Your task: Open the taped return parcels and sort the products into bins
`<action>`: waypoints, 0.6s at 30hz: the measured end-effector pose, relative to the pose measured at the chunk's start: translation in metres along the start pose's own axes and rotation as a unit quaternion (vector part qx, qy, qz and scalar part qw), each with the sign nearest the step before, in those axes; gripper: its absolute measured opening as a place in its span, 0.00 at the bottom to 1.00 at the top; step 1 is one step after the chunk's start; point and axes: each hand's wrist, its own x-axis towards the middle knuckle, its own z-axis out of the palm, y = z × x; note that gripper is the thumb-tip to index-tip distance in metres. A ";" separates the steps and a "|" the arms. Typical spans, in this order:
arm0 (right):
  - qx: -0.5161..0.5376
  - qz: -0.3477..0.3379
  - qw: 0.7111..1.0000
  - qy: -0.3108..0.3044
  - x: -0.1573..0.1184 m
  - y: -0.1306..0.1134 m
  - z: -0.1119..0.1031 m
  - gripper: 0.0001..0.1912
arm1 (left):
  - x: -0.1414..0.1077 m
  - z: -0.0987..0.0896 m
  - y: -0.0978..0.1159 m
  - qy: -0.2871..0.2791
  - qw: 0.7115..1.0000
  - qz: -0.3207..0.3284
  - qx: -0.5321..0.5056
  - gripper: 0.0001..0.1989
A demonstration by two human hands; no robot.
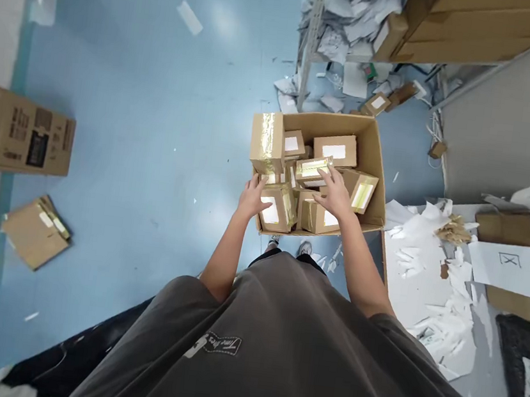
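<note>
An open cardboard carton (380,206) packed with small brown boxes stands in front of me. My left hand (251,198) is at its near left side, fingers spread, touching a small box with a white label (270,213). Beyond those fingertips, a taller taped box (267,135) rises above the carton's left edge. My right hand (336,194) reaches over the middle, thumb and fingers apart. Its fingertips touch the right end of a small box sealed with yellowish tape (311,168). Farther back in the carton lies another labelled box (335,149).
A shelf post (312,43) and heaped white paper (360,10) are behind the carton. At right, a table (410,294) bears torn paper scraps. A flattened cardboard piece (36,231) lies on the blue floor at left, near a large printed carton (26,134).
</note>
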 end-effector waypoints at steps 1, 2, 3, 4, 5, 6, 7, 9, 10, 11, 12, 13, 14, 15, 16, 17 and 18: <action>-0.004 0.006 0.999 -0.035 0.008 0.008 0.012 0.47 | 0.001 0.011 -0.002 -0.018 1.000 -0.017 -0.008 0.55; -0.011 0.014 0.997 -0.074 0.013 0.017 0.025 0.49 | 0.002 0.024 -0.003 -0.036 0.999 -0.031 -0.017 0.58; -0.021 0.025 0.993 -0.114 0.015 0.027 0.038 0.50 | 0.002 0.037 -0.002 -0.049 0.998 -0.043 -0.026 0.61; -0.035 0.040 0.986 -0.156 0.014 0.037 0.050 0.51 | 0.001 0.051 0.001 -0.057 0.996 -0.056 -0.034 0.63; -0.052 0.057 0.977 -0.198 0.011 0.047 0.060 0.53 | 0.000 0.064 0.004 -0.059 0.995 -0.070 -0.039 0.65; -0.071 0.076 0.965 -0.240 0.006 0.056 0.069 0.54 | -0.002 0.076 0.008 -0.055 0.994 -0.086 -0.041 0.66; -0.089 0.095 0.951 -0.279 -0.001 0.064 0.076 0.55 | -0.004 0.087 0.012 -0.044 0.992 -0.109 -0.041 0.68; -0.116 0.114 0.928 -0.336 -0.015 0.078 0.084 0.56 | -0.009 0.105 0.018 -0.010 0.983 -0.175 -0.044 0.71; -0.122 0.112 0.922 -0.351 -0.020 0.084 0.085 0.56 | -0.012 0.111 0.022 0.004 0.976 -0.214 -0.048 0.73; -0.122 0.103 0.920 -0.358 -0.024 0.088 0.085 0.57 | -0.014 0.116 0.025 0.013 0.966 -0.253 -0.052 0.74; -0.119 0.090 0.922 -0.358 -0.026 0.091 0.085 0.57 | -0.015 0.120 0.029 0.016 0.957 -0.286 -0.054 0.75; -0.109 0.077 0.926 -0.352 -0.025 0.093 0.085 0.57 | -0.015 0.123 0.035 0.016 0.948 -0.312 -0.052 0.74; -0.095 0.063 0.932 -0.344 -0.021 0.093 0.085 0.57 | -0.014 0.125 0.041 0.014 0.943 -0.330 -0.047 0.74; -0.075 0.048 0.938 -0.334 -0.015 0.091 0.085 0.57 | -0.012 0.126 0.049 0.013 0.939 -0.342 -0.039 0.72; -0.053 0.030 0.944 -0.325 -0.006 0.087 0.087 0.57 | -0.009 0.127 0.057 0.014 0.936 -0.350 -0.030 0.71; -0.030 0.011 0.949 -0.315 0.004 0.081 0.089 0.57 | -0.005 0.128 0.066 0.015 0.934 -0.356 -0.019 0.71; -0.009 -0.009 0.952 -0.306 0.015 0.074 0.092 0.56 | -0.002 0.129 0.075 0.015 0.933 -0.359 -0.007 0.70</action>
